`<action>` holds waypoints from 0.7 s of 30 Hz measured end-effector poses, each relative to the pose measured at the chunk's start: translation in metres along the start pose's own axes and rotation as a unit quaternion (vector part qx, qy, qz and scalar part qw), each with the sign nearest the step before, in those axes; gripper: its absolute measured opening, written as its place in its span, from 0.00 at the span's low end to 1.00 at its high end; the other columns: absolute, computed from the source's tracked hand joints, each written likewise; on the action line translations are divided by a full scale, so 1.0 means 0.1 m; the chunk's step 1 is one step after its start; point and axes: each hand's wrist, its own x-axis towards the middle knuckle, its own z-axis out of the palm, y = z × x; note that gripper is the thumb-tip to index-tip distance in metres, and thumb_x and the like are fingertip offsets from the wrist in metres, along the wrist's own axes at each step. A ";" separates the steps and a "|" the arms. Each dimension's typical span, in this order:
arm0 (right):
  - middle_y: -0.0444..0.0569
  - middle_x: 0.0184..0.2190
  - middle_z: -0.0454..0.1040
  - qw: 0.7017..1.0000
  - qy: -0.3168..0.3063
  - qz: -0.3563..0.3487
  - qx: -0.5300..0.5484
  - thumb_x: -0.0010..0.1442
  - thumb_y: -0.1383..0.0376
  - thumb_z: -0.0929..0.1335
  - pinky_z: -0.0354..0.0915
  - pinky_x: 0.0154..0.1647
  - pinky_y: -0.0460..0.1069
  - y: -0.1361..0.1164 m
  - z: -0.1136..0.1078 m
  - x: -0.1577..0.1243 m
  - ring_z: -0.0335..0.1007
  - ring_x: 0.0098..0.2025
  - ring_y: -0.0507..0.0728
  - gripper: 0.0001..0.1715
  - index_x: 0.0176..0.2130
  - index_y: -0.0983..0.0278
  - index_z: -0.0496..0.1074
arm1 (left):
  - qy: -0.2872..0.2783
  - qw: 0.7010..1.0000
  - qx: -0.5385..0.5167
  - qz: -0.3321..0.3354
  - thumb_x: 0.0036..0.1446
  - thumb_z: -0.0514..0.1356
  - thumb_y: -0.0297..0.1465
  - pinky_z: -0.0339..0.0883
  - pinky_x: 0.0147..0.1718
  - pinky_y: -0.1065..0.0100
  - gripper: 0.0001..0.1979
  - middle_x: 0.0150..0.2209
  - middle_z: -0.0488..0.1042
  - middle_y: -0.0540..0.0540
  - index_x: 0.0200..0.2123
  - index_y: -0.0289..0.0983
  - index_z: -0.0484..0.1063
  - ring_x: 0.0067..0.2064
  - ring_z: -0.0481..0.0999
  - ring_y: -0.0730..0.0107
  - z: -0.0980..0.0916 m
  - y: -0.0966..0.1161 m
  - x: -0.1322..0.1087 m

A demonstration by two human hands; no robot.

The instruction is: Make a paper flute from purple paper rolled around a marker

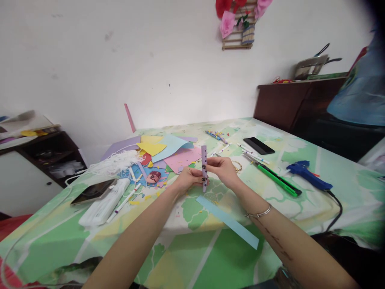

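Note:
A narrow lilac paper strip with dark spots stands upright between my two hands; whether it is flat or rolled I cannot tell. My left hand pinches its lower part from the left. Higher up, the fingers of my right hand close on it from the right. Below the hands a light blue paper strip lies slanted across the table's near edge. Gold-handled scissors lie partly hidden behind my right hand.
Right of my hands are a green utility knife, a blue glue gun with a cord, and a black phone. At left lie coloured paper sheets, tangled white cord, a white power strip and another phone.

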 end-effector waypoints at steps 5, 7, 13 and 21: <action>0.49 0.29 0.78 0.999 0.031 0.006 0.019 0.41 0.60 0.74 0.69 0.36 0.51 -0.01 -0.01 0.02 0.73 0.31 0.55 0.17 0.32 0.66 0.77 | -0.043 0.999 0.019 0.011 0.38 0.70 0.30 0.70 0.35 0.65 0.15 0.32 0.78 0.39 0.32 0.30 0.78 0.33 0.77 0.64 0.01 0.04 -0.02; 0.49 0.29 0.78 0.998 0.050 0.009 0.034 0.40 0.59 0.75 0.69 0.36 0.52 -0.02 -0.02 0.03 0.73 0.31 0.55 0.18 0.33 0.66 0.77 | -0.058 0.997 0.038 0.018 0.37 0.70 0.29 0.70 0.35 0.66 0.15 0.32 0.78 0.40 0.32 0.31 0.77 0.33 0.77 0.64 0.02 0.05 -0.02; 0.49 0.28 0.78 0.998 0.058 0.014 0.032 0.39 0.59 0.75 0.70 0.35 0.52 -0.04 -0.02 0.03 0.73 0.30 0.56 0.18 0.31 0.66 0.77 | -0.012 0.996 0.085 0.014 0.33 0.70 0.28 0.71 0.34 0.64 0.13 0.29 0.79 0.42 0.28 0.32 0.78 0.29 0.77 0.64 0.05 0.03 -0.01; 0.49 0.27 0.77 0.997 0.052 -0.025 -0.041 0.45 0.63 0.72 0.69 0.32 0.51 -0.05 -0.02 0.00 0.73 0.30 0.58 0.11 0.32 0.66 0.76 | 0.027 0.994 0.104 0.036 0.32 0.69 0.27 0.72 0.33 0.63 0.11 0.26 0.79 0.45 0.26 0.33 0.78 0.27 0.77 0.64 0.09 0.04 0.00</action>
